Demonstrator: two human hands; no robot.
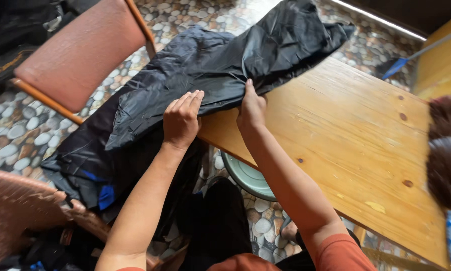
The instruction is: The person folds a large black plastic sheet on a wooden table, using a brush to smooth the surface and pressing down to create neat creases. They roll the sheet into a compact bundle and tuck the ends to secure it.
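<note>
A black shiny garment (210, 65) with blue patches lies half on the wooden table (345, 140) and hangs off its left edge toward the floor. My left hand (182, 120) lies flat on the fabric at the table's edge, fingers together. My right hand (250, 108) presses on the fabric beside it, fingertips at a fold where the cloth bunches. Neither hand lifts the cloth clear of the table.
A chair with a reddish seat (80, 52) stands at the upper left, and a woven chair (20, 211) at the lower left. A feather duster (446, 155) lies at the table's right edge. A green basin (248, 178) sits under the table on the pebble-patterned floor.
</note>
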